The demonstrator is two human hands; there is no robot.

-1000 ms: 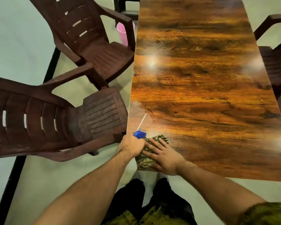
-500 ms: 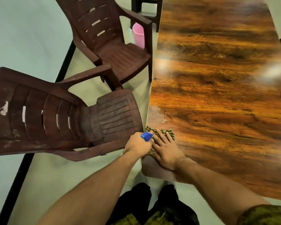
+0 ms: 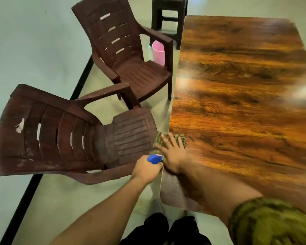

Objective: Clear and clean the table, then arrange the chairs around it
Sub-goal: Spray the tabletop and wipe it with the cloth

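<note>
The left hand (image 3: 147, 169) grips a blue sprayer (image 3: 155, 158) just off the table (image 3: 237, 103) edge. Beside it, the right hand (image 3: 172, 157) presses flat, fingers spread, on a cloth (image 3: 181, 139) at that edge. Left of the table stand a near chair (image 3: 69, 138) and a far chair (image 3: 131, 64), then a pink bin (image 3: 158, 53) and a stool (image 3: 168, 13).

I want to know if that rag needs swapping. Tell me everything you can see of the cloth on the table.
The cloth is green with dark checks, woven-looking and rumpled. It lies at the table's left edge near the near corner, its left part hanging past the edge. The right hand presses it flat with spread straight fingers, covering its middle. The left hand, gripping a blue sprayer, sits close beside it. Blur hides finer detail.
</note>
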